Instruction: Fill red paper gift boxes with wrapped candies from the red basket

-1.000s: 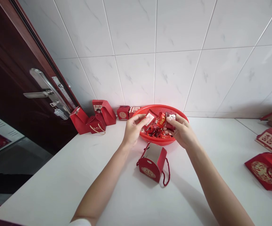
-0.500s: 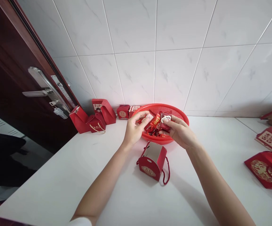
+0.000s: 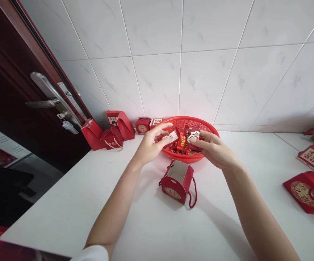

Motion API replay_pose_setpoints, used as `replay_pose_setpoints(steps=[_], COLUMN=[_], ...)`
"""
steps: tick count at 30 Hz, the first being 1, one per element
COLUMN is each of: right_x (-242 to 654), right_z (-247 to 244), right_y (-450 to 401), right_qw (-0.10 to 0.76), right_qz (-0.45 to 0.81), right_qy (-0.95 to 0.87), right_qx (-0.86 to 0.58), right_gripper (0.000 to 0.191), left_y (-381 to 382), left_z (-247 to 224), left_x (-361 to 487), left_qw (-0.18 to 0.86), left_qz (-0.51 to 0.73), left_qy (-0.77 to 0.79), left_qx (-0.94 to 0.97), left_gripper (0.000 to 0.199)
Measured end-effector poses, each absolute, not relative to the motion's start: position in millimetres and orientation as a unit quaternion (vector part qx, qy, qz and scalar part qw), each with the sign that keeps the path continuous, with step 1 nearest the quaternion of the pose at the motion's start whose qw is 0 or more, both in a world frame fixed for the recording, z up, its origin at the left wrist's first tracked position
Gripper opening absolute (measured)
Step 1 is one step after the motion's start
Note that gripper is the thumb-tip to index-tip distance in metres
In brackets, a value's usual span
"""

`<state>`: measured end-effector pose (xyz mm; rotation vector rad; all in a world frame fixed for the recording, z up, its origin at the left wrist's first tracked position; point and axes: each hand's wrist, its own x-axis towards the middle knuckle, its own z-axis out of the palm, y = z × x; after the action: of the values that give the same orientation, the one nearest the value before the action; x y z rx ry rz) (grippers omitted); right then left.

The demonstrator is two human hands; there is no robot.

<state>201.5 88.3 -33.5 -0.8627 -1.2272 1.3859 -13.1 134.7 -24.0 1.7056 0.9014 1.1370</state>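
My left hand (image 3: 149, 145) pinches a small red candy packet with a pale label (image 3: 174, 135) between thumb and fingers, over the basket. My right hand (image 3: 218, 149) grips a dark red candy packet (image 3: 193, 136) with a white label and lettering. A bright red-orange packet (image 3: 182, 140) shows right beside it; whether it is held too is unclear. Beneath both hands sits a red perforated plastic basket (image 3: 210, 125) with wrapped sweets in it. In front of it on the white table stands a red gift box (image 3: 182, 186), its top open, with a red cord handle.
Red gift boxes (image 3: 121, 127) and bags line the tiled wall (image 3: 157, 83) on the left. More red boxes (image 3: 306, 192) lie at the right edge. A dark door (image 3: 15, 65) with keys in its lock is beyond the white table's (image 3: 78, 203) left side.
My hands have drawn slightly apart, the left moving left and the right moving right, each with its packet. The view has shifted a little; the gift box stays put.
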Motion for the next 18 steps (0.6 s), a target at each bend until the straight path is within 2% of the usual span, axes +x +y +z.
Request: replay_pose_setpoints(steps=[5, 10, 14, 18], right_x=[214.8, 219.7, 215.8, 210.6], right_z=[-23.7, -21.7, -26.0, -29.2], right_y=[78.0, 75.2, 76.7, 75.8], right_qw=[0.406, 0.324, 0.274, 0.240], right_qz=[0.590, 0.622, 0.629, 0.566], right_qy=[-0.614, -0.642, -0.669, -0.732], right_qx=[-0.332, -0.309, -0.287, -0.292], right_gripper=[0.026, 0.018, 0.021, 0.014], left_y=[123.0, 113.8, 106.8, 100.7], left_z=[-15.9, -23.3, -25.7, -19.8], left_x=[-34.2, -33.7, -25.8, -24.3], left_qw=[0.476, 0.477, 0.448, 0.380], left_qz=[0.318, 0.261, 0.227, 0.225], left_qy=[0.362, 0.344, 0.336, 0.321], left_qx=[0.736, 0.766, 0.796, 0.838], left_gripper=[0.041, 0.036, 0.034, 0.024])
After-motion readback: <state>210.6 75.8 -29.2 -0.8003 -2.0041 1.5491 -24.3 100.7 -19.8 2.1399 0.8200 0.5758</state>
